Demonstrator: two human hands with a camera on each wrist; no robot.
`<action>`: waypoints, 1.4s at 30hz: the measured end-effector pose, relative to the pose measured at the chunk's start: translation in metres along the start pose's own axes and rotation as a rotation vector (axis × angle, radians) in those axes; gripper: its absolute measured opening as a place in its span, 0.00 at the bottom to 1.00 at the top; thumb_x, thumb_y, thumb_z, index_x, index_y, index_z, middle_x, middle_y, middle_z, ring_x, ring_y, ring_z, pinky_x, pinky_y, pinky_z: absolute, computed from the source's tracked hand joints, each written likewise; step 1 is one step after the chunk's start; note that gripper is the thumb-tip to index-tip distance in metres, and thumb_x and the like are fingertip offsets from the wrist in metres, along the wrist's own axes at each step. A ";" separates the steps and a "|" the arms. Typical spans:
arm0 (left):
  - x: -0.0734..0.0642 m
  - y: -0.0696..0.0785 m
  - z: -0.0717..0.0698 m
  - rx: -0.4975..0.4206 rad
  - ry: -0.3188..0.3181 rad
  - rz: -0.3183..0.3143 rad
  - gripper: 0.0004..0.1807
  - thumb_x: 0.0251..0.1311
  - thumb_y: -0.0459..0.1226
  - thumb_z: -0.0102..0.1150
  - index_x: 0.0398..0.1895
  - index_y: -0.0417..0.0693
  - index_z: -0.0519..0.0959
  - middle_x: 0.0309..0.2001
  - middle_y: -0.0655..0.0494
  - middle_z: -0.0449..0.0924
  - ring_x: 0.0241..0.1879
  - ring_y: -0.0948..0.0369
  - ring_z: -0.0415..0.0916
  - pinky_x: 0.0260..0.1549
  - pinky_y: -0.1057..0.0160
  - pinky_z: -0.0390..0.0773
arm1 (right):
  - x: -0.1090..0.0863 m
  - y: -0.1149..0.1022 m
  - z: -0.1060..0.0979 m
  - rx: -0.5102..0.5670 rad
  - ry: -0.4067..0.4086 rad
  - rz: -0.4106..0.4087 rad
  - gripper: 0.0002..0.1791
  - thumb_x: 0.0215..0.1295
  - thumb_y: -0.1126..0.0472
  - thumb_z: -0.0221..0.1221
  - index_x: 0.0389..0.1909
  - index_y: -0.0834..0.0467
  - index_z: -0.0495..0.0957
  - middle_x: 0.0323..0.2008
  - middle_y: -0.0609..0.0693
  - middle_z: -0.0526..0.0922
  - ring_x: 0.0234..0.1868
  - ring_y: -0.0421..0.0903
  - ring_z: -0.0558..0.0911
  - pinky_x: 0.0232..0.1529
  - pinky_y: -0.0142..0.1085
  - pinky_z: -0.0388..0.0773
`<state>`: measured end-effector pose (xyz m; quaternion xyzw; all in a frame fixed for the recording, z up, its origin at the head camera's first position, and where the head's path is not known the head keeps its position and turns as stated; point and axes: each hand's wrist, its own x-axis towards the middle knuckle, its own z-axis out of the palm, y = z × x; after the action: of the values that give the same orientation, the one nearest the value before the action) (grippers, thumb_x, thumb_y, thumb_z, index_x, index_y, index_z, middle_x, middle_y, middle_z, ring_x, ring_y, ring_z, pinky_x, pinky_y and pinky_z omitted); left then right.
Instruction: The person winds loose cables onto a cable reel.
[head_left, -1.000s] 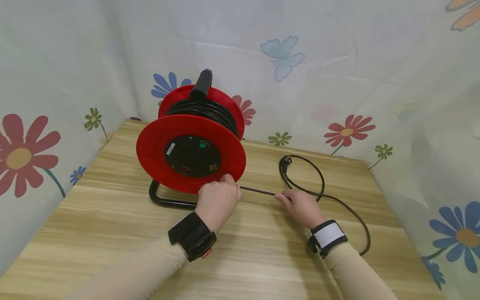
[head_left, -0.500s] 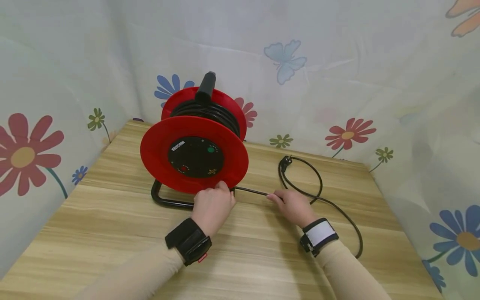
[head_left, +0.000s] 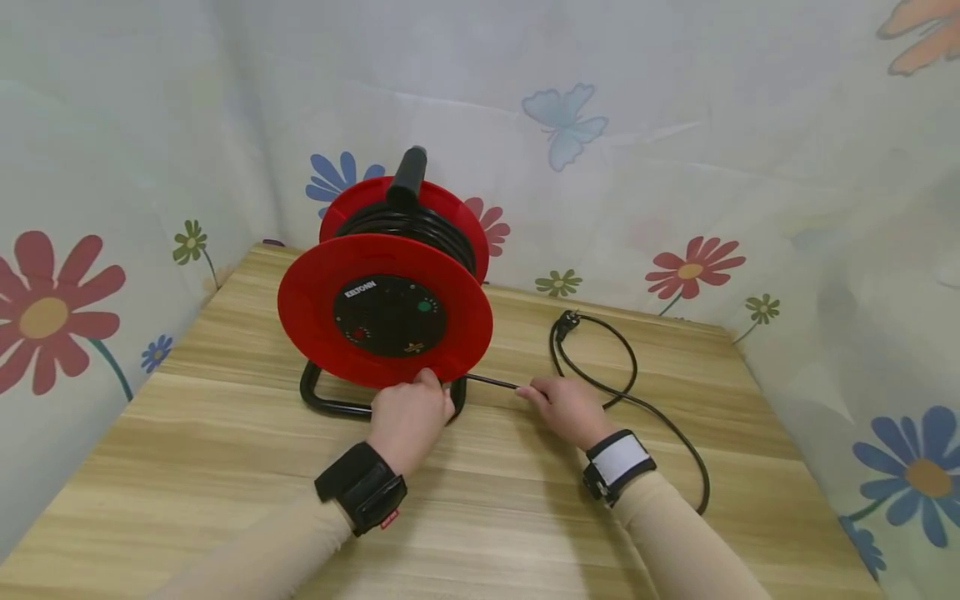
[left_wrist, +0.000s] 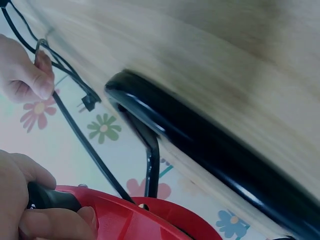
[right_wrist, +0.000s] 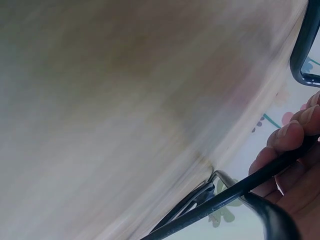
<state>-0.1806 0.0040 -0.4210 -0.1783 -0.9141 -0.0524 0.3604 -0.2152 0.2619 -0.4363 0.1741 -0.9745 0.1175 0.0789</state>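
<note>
A red cable reel [head_left: 311,329] with a black centre panel stands on its black tube frame [head_left: 330,407], a top handle [head_left: 408,177] above. Black cable [head_left: 420,223] is wound between its two red discs. At the front disc's lower edge, my left hand [head_left: 408,421] grips a black knob [left_wrist: 50,197], seen between thumb and fingers in the left wrist view. My right hand [head_left: 573,412] is to the right of the reel, pinching the black cable [right_wrist: 220,200]. From there a straight stretch of cable [head_left: 491,382] runs left to the reel.
Beyond the right hand, the loose cable [head_left: 675,425] lies in a loop on the wooden table [head_left: 480,533], ending in a plug [head_left: 567,323] near the back edge. A flower-printed curtain [head_left: 637,125] encloses the table's back and sides.
The reel's front disc has turned clockwise, my left hand moving left along the bottom with the knob. My right hand has come left with the cable, and the loose loop has slid left.
</note>
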 end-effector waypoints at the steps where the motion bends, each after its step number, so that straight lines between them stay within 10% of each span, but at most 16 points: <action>1: -0.001 -0.001 0.001 -0.007 -0.005 -0.005 0.19 0.51 0.44 0.62 0.14 0.43 0.68 0.03 0.56 0.63 0.03 0.57 0.64 0.00 0.62 0.64 | 0.001 -0.001 0.000 0.005 -0.005 0.000 0.25 0.67 0.44 0.53 0.12 0.50 0.63 0.12 0.40 0.58 0.13 0.37 0.61 0.15 0.32 0.58; 21: -0.017 -0.022 0.012 -0.005 0.095 -0.048 0.19 0.45 0.42 0.64 0.11 0.43 0.66 0.01 0.55 0.61 0.01 0.54 0.62 -0.02 0.57 0.65 | 0.014 -0.019 0.011 0.004 -0.035 -0.013 0.25 0.67 0.43 0.52 0.13 0.49 0.64 0.12 0.40 0.58 0.14 0.37 0.62 0.16 0.31 0.58; 42: -0.022 -0.031 0.011 -0.082 0.028 -0.088 0.17 0.49 0.41 0.60 0.14 0.40 0.68 0.02 0.50 0.66 0.04 0.48 0.67 0.01 0.52 0.68 | 0.022 -0.024 0.014 0.010 -0.022 0.000 0.25 0.67 0.42 0.52 0.12 0.48 0.65 0.11 0.40 0.60 0.14 0.38 0.63 0.16 0.31 0.57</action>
<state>-0.1843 -0.0290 -0.4433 -0.1519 -0.9131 -0.1082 0.3627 -0.2286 0.2291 -0.4406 0.1758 -0.9747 0.1202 0.0673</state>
